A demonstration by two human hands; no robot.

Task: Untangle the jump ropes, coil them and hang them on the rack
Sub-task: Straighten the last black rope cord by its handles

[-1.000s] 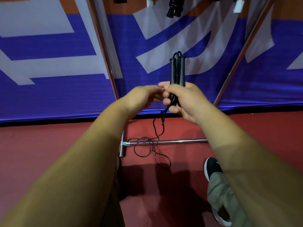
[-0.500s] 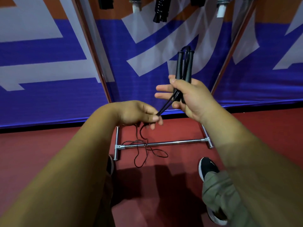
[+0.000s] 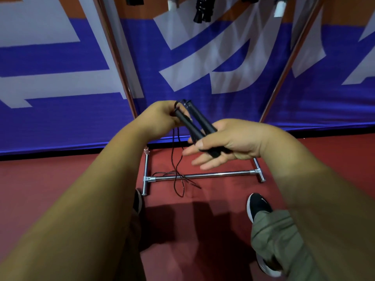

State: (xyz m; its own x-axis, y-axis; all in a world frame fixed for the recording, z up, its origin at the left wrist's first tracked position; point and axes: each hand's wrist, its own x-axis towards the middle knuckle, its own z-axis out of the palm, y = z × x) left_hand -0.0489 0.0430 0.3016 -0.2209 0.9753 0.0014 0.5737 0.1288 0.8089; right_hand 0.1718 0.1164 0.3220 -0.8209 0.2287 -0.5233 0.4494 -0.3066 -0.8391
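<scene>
While the left hand (image 3: 160, 118) curls its fingers round the top ends of the two black handles (image 3: 194, 126), the right hand (image 3: 233, 142) clamps their lower ends against the palm, index finger hooked over them, other fingers straight and spread apart. Handles are tilted, held in the air between the uprights of the rack (image 3: 116, 57). Thin black cord (image 3: 172, 147) drops from the left hand to the red floor (image 3: 60, 189), loose loops crossing the chrome base bar (image 3: 213, 175) near its left end. Other black ropes (image 3: 202, 13) hang at the top edge of the head view. Black shoe (image 3: 258, 205) sits near the bar's right end.
</scene>
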